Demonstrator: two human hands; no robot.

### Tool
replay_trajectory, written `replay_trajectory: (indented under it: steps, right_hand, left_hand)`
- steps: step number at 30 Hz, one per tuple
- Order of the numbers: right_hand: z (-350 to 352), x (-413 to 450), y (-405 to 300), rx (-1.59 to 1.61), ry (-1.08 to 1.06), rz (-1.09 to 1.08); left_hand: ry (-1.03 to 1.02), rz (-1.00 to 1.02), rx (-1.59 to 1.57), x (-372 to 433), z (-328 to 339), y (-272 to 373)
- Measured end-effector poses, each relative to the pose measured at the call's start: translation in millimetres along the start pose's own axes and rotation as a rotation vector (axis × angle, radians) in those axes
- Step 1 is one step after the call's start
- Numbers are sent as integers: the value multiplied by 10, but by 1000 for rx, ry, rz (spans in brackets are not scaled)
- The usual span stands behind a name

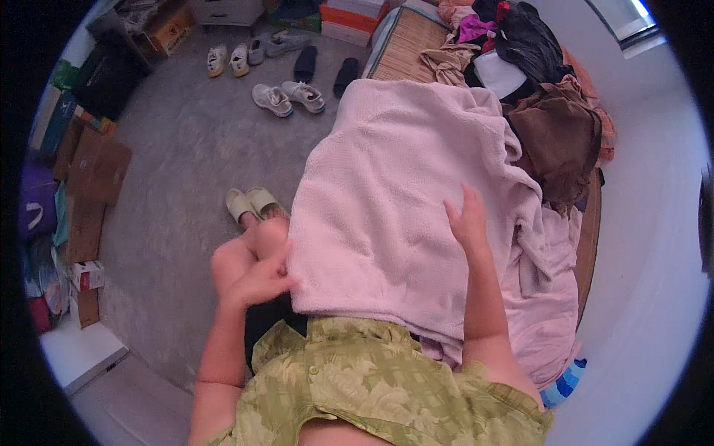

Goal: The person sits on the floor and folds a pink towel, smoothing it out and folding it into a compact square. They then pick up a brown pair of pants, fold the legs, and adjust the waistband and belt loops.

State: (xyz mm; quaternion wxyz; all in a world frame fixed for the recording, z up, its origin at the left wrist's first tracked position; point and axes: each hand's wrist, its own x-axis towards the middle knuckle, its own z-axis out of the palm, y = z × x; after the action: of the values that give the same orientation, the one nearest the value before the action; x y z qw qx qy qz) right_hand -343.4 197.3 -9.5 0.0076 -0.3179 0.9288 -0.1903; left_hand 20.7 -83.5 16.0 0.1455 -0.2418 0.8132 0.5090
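A pale pink fleecy blanket (385, 184) lies spread out before me, its near edge at my waist. Soft wrinkles cross its middle, and its right side falls in thick bunched folds. My left hand (270, 281) is at the blanket's left edge, close to my knees, with thumb and fingers apart; whether it touches the hem is hard to tell. Over the right half of the blanket is my right hand (468, 217), its fingers spread and holding nothing. Beneath the right folds shows a smoother pink cloth (544, 320).
Brown cloth (558, 131) and a black garment (530, 39) are heaped at the far right beside the white wall (641, 223). A woven mat (410, 47) lies beyond the blanket. White sneakers (287, 97) and dark slippers (305, 64) stand on the floor. Cardboard boxes (100, 161) line the left.
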Motion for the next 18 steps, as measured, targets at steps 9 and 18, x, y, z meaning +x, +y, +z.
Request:
replay_trajectory:
  steps: [9, 18]
  right_hand:
    - [0, 1520, 272, -549, 240, -263]
    - [556, 1987, 792, -867, -155, 378]
  left_hand:
    - [256, -218, -696, 1639, -604, -814]
    - [-79, -525, -1010, 2815, -250, -494]
